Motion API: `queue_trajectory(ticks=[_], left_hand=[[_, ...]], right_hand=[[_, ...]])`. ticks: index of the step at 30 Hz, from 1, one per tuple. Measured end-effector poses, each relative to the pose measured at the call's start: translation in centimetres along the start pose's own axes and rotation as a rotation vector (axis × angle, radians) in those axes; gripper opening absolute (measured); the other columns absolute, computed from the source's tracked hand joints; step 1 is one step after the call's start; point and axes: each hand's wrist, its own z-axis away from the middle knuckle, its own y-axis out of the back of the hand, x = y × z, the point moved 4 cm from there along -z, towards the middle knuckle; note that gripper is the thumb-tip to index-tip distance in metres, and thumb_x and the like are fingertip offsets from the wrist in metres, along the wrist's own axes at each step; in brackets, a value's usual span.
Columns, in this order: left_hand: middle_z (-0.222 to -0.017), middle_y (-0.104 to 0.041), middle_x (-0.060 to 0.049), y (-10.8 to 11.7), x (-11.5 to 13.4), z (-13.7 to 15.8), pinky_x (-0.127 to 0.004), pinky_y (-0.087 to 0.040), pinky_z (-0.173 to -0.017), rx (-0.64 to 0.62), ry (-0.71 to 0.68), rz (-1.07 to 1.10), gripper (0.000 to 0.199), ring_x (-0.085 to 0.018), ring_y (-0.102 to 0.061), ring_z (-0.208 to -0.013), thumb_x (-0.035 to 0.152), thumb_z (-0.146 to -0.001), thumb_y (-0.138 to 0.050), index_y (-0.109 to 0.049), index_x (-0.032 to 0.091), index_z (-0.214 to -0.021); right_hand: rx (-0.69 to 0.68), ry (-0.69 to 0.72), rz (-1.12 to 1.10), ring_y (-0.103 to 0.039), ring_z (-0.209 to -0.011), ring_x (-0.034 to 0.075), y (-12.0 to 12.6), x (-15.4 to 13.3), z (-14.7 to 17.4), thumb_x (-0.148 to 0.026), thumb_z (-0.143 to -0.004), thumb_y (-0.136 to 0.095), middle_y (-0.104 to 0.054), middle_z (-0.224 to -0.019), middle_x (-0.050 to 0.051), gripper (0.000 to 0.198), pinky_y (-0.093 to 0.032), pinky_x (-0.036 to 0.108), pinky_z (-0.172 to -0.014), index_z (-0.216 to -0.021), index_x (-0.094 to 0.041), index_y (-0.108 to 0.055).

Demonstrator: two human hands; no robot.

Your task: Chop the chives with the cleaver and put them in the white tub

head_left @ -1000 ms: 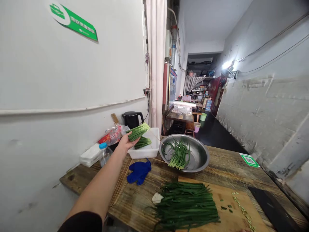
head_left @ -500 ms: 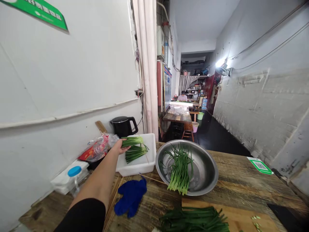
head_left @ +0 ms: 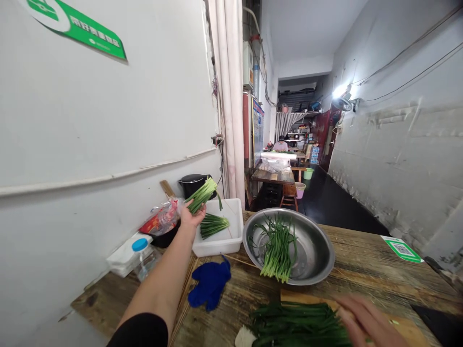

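The left hand, gripping a chive bundle, is lifting back above the white tub (another bundle inside). The right hand, blurred, finger state unclear, is coming onto the chives on the board.

A blue glove lay on the wooden bench beside a steel bowl of green stalks; a black kettle and water bottle stood near the wall.

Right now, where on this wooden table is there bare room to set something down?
Bare wood lies right of the steel bowl, out to the green sticker, and in a strip between the blue glove and the bowl. The left edge is crowded: water bottle, plastic bag, white tub beneath the left hand gripping chives.
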Motion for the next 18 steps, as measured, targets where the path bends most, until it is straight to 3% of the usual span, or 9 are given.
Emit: queue_trajectory(ticks=[3,6,8,11,15,18], left_hand=[[-0.068,-0.067,-0.003,0.4,-1.8,2.6,-0.023,-0.054,-0.056,-0.032,0.030,0.037,0.014,-0.013,-0.063,-0.058,0.016,-0.090,-0.048,-0.060,0.014,-0.086],[-0.067,-0.068,-0.004,0.7,-3.3,5.2,-0.024,-0.054,-0.056,-0.070,0.069,0.060,0.016,-0.014,-0.064,-0.060,0.016,-0.090,-0.047,-0.063,0.014,-0.086],[-0.069,-0.069,-0.005,1.2,-3.9,6.8,-0.025,-0.055,-0.058,-0.090,0.088,0.079,0.017,-0.015,-0.066,-0.063,0.016,-0.090,-0.047,-0.064,0.015,-0.088],[-0.075,-0.071,-0.007,2.4,-3.9,8.5,-0.030,-0.058,-0.064,-0.082,0.112,0.104,0.016,-0.017,-0.067,-0.065,0.020,-0.090,-0.050,-0.065,0.014,-0.091],[-0.078,-0.072,-0.011,4.9,-3.1,9.4,-0.034,-0.060,-0.065,-0.025,0.149,0.129,0.017,-0.020,-0.069,-0.068,0.020,-0.087,-0.055,-0.066,0.011,-0.095],[-0.077,-0.072,-0.009,6.0,-2.7,9.5,-0.033,-0.059,-0.066,-0.024,0.150,0.184,0.018,-0.020,-0.068,-0.068,0.020,-0.087,-0.055,-0.066,0.013,-0.099]], right_hand=[[-0.038,0.152,0.023,-0.059,-0.117,0.025,-2.5,-9.1,-7.2,-0.037,-0.097,-0.042,-0.064,-0.125,0.012,0.038,-0.050,0.043,-0.101,-0.128,-0.020,-0.059],[-0.262,0.149,0.156,-0.056,-0.118,0.031,-6.1,-15.2,-15.0,-0.028,-0.094,-0.049,-0.060,-0.130,0.017,0.044,-0.049,0.045,-0.098,-0.134,-0.009,-0.052],[-0.404,0.079,0.241,-0.060,-0.113,0.031,-8.0,-17.1,-18.2,-0.020,-0.094,-0.045,-0.063,-0.123,0.018,0.039,-0.051,0.044,-0.092,-0.131,-0.008,-0.053],[-0.540,0.037,0.285,-0.067,-0.102,0.028,-9.9,-18.1,-19.8,-0.013,-0.094,-0.038,-0.070,-0.110,0.015,0.032,-0.053,0.039,-0.081,-0.118,-0.011,-0.060],[-0.600,0.080,0.325,-0.068,-0.102,0.030,-10.9,-19.1,-19.9,-0.020,-0.093,-0.049,-0.070,-0.110,0.017,0.027,-0.053,0.037,-0.078,-0.116,-0.011,-0.059],[-0.586,0.127,0.377,-0.068,-0.101,0.029,-11.7,-20.3,-20.4,-0.018,-0.095,-0.044,-0.070,-0.109,0.018,0.026,-0.052,0.035,-0.077,-0.116,-0.010,-0.057]])
